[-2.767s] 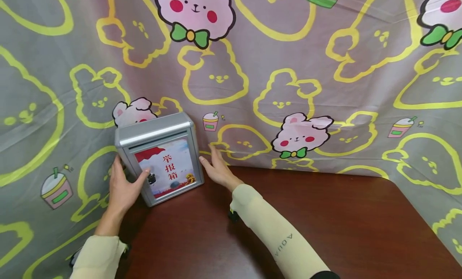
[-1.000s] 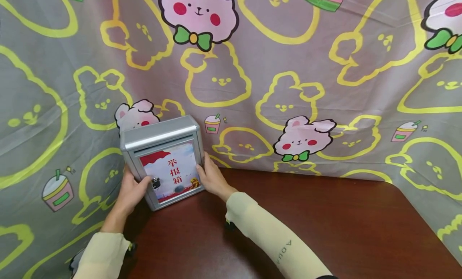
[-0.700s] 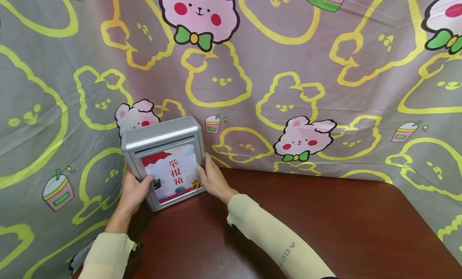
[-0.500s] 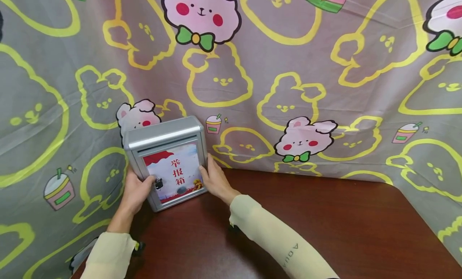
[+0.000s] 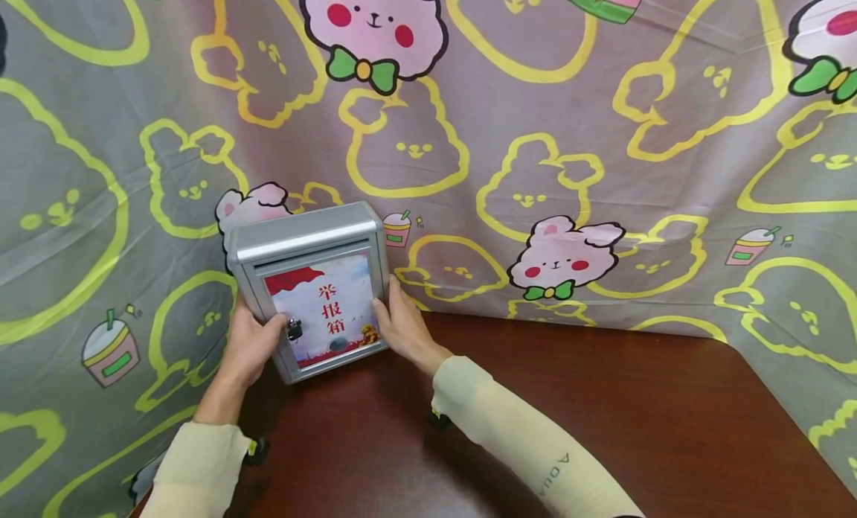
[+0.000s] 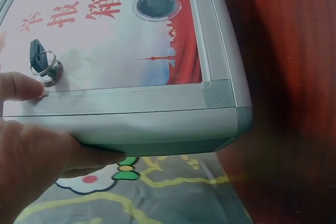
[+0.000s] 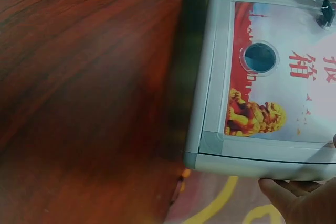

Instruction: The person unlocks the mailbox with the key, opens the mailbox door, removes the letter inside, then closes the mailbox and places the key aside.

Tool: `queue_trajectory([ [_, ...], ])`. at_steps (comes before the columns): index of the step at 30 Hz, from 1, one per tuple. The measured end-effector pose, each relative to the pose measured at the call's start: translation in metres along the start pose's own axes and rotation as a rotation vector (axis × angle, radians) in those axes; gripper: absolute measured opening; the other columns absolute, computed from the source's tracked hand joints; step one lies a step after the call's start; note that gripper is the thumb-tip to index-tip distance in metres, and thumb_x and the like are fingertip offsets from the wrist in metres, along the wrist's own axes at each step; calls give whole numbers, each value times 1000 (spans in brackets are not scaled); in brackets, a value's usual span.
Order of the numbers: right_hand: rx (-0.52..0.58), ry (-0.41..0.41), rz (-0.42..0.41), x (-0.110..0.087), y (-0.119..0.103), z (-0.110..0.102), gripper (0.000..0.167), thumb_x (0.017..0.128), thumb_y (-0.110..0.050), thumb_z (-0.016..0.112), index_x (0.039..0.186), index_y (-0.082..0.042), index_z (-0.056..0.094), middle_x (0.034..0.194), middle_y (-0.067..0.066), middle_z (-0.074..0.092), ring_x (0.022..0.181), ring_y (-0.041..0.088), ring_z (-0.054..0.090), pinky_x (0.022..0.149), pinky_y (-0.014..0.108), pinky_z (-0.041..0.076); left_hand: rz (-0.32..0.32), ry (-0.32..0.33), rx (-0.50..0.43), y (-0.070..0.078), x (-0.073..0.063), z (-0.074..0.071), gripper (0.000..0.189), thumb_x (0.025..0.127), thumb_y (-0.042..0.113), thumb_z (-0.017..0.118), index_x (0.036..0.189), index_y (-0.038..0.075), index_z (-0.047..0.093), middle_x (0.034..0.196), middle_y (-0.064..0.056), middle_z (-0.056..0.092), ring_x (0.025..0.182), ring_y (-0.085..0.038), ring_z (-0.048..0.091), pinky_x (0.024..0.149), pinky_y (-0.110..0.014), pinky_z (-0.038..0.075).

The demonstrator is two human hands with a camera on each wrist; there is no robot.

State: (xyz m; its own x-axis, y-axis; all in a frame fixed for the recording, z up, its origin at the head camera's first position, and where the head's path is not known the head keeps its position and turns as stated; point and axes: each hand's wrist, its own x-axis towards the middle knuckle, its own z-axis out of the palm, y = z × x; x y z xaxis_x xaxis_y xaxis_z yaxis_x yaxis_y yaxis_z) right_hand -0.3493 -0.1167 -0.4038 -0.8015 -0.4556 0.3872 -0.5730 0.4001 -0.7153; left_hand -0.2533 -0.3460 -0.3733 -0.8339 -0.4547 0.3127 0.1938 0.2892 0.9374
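A silver metal suggestion box (image 5: pixel 328 295) with a slot near its top stands tilted between my hands, toward the left. Its front carries a poster with red characters and a small round window (image 7: pixel 260 57). My left hand (image 5: pixel 244 343) grips the left side, thumb on the front frame beside the lock, fingers around the side. A key (image 6: pixel 38 56) on a ring sits in that lock. On the opposite side my right hand (image 5: pixel 408 324) holds the box, thumb at the front edge and fingers along the side. The backs of the box and some fingertips are hidden.
A dark red-brown wooden table (image 5: pixel 535 399) extends to the right and toward me. Patterned cloth (image 5: pixel 455 205) hangs close behind the box and along the left and right sides of the table.
My right hand, earlier apart from the box, has come onto its right side. The box has shifted right in both hands' hold, then slightly up in the head view.
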Motion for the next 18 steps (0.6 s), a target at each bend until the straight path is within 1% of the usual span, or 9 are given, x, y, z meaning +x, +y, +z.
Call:
queue_trajectory([
  [4,32,6,7,1,-8,-11,66,110,-27,45,162,1,16,165,18,29,150,29,33,122,45,31,17,-14,14,12,4,1,57,87,-12,53,140,-1,34,129,-10,51,111,-16,49,88,-23,44],
  [8,18,24,1,4,-14,-23,66,110,-28,44,162,2,17,164,21,31,150,31,34,121,45,31,28,-17,35,23,7,4,60,88,-9,55,143,1,34,133,-11,51,115,-18,48,90,-26,43],
  [11,3,37,0,4,-16,-32,66,109,-28,45,161,3,17,164,21,31,150,31,32,122,44,29,32,-32,13,30,9,8,61,88,-9,56,144,3,34,134,-11,50,115,-18,48,91,-27,43],
  [13,0,45,3,3,-16,-38,67,109,-28,46,162,1,16,164,19,31,151,29,32,123,43,28,39,-49,5,34,11,12,62,88,-9,56,144,4,34,134,-11,50,115,-19,48,91,-27,43],
  [16,-17,68,-2,1,-15,-47,67,109,-27,47,162,0,18,162,19,36,148,28,37,121,44,31,51,-75,-19,40,11,18,63,88,-10,56,145,4,33,133,-13,50,114,-20,49,91,-29,44],
  [18,-25,85,-9,-1,-14,-52,66,108,-26,49,161,0,20,159,20,40,146,30,40,120,45,33,57,-94,-14,43,11,22,64,88,-9,56,146,5,32,135,-14,50,115,-21,49,92,-32,45],
])
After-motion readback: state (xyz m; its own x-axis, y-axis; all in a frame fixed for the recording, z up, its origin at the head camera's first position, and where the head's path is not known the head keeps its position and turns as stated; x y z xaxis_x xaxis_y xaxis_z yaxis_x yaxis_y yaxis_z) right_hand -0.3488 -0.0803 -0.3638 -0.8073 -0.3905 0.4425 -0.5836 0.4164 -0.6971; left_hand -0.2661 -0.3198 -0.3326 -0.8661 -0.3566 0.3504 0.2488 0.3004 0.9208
